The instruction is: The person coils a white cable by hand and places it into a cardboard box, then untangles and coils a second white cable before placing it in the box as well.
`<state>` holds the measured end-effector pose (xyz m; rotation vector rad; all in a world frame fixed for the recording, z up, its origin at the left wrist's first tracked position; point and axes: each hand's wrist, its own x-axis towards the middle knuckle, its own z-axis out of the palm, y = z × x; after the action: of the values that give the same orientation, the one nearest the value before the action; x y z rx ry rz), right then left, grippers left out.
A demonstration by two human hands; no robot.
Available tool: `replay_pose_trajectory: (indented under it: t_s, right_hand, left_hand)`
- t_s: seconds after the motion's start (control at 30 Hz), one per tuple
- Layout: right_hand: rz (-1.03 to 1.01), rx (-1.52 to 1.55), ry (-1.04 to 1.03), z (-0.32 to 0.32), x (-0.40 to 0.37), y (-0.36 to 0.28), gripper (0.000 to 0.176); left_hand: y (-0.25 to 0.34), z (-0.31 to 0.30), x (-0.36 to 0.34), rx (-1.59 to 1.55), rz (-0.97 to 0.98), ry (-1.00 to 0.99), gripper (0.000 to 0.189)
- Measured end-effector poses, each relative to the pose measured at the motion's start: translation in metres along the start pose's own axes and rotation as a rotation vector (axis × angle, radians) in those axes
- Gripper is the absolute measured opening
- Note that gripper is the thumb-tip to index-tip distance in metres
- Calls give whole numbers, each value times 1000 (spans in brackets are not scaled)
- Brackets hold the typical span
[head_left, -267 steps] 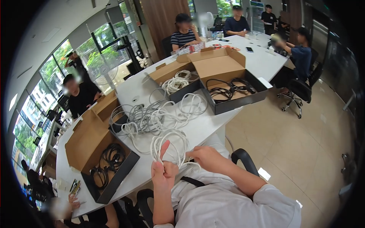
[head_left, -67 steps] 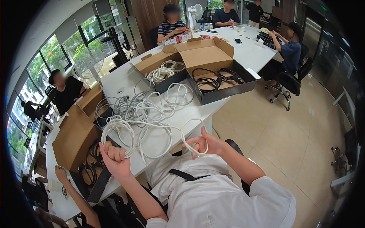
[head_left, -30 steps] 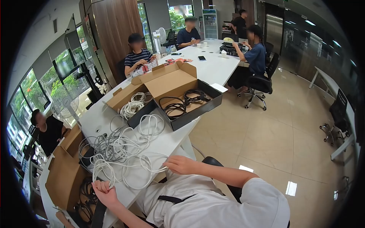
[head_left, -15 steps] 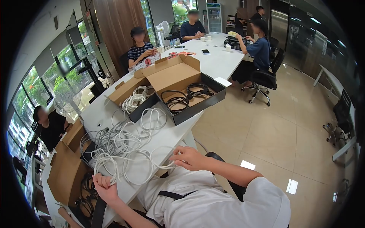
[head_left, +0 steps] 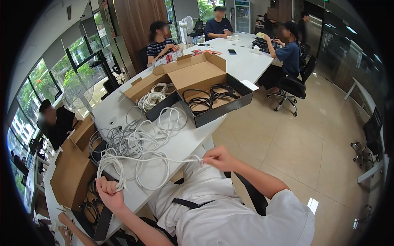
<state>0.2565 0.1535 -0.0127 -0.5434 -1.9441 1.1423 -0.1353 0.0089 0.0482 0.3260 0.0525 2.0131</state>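
Observation:
My left hand (head_left: 110,195) is closed around a coiled white cable (head_left: 119,169) at the table's near edge. Off to the right, my right hand (head_left: 219,158) pinches a stretch of white cable near its end, over my lap. The cable runs across the table between both hands. Loops of white cable (head_left: 152,174) lie beside the coil, and a tangle of grey cables (head_left: 119,141) is behind it. Part of the coil is hidden by my left fingers.
An open box (head_left: 223,107) holds black cables; the box beside it (head_left: 154,98) holds white ones. Another open box (head_left: 67,184) with black cables stands at the left. Several people sit around the white table (head_left: 246,63). A person's hands (head_left: 65,223) show at lower left.
My right hand has moved right and slightly up, drawing the white cable straighter. My left hand has shifted slightly left with the coil. The camera view has shifted a little.

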Motion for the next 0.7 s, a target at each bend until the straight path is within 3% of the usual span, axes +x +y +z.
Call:
replay_pose_trajectory:
  t_s: [0.1,0.13,0.23,0.33,0.43,0.53,0.7]
  right_hand:
    - [82,185,-19,-11,3,-7,20]
    - [47,-50,1,-14,7,-26,30]
    - [-219,-465,183,-3,13,-34,36]
    - [-140,-541,323,1,11,-20,38]
    - [-189,-542,385,0,13,-19,36]
    - [-135,-273,396,1,12,2,46]
    - [360,383,402,-7,20,14,66]
  left_hand:
    - [2,2,-2,35,27,-35,33]
    - [3,4,-3,46,39,-43,33]
    - [4,7,-5,74,46,-58,34]
    - [-4,11,-6,51,6,-59,34]
    - [-9,8,-4,30,-18,-57,35]
    - [-8,2,-1,27,-13,-44,35]
    - [-6,7,-5,44,-5,-63,35]
